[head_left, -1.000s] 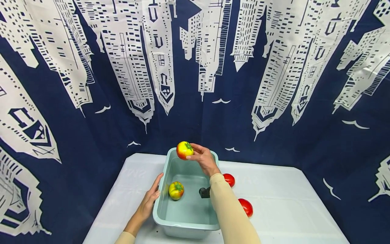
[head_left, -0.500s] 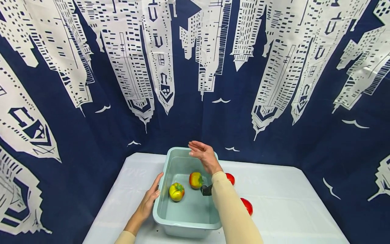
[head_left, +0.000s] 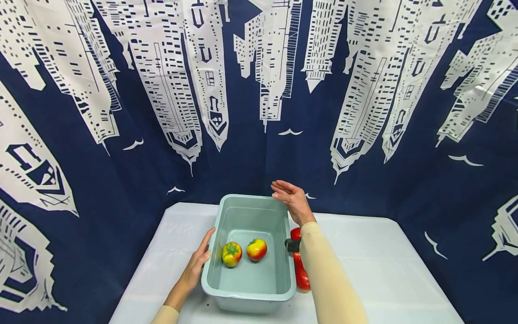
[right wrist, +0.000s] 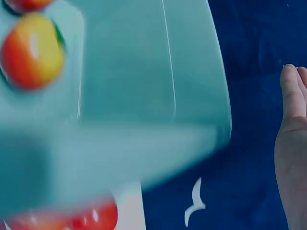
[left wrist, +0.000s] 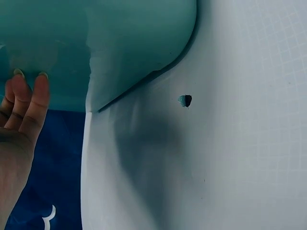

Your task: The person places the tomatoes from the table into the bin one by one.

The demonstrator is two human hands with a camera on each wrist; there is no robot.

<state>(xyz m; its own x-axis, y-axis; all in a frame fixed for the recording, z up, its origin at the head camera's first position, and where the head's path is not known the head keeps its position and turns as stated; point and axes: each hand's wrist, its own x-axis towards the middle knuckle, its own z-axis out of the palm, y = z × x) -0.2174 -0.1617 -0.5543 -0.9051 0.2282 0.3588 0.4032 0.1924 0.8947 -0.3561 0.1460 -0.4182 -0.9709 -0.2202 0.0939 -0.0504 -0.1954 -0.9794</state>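
A pale green plastic tub [head_left: 248, 296] stands on the table, with two yellow-and-red toy tomatoes on its floor. The left tomato [head_left: 232, 254] shows its green leafy top; the other tomato [head_left: 256, 249] lies just right of it. My left hand [head_left: 196, 261] rests against the tub's left side. In the left wrist view its straight fingers [left wrist: 36, 103] touch the outer wall. Over the tub's far right corner hovers my right hand [head_left: 293, 200], fingers extended and holding nothing. The right wrist view shows that hand apart from the tub wall.
Several shiny red rounded objects [head_left: 301, 272] lie on the table right of the tub, partly hidden by my right sleeve [head_left: 329, 274]. The white-covered table [head_left: 376, 265] meets a navy curtain [head_left: 243, 166] printed with white buildings. A small dark speck [left wrist: 185, 100] marks the tablecloth.
My right hand let go of a yellow-and-red tomato, which dropped into the tub beside the other and rolled. That hand then moved right. My left hand stayed at the tub's side.
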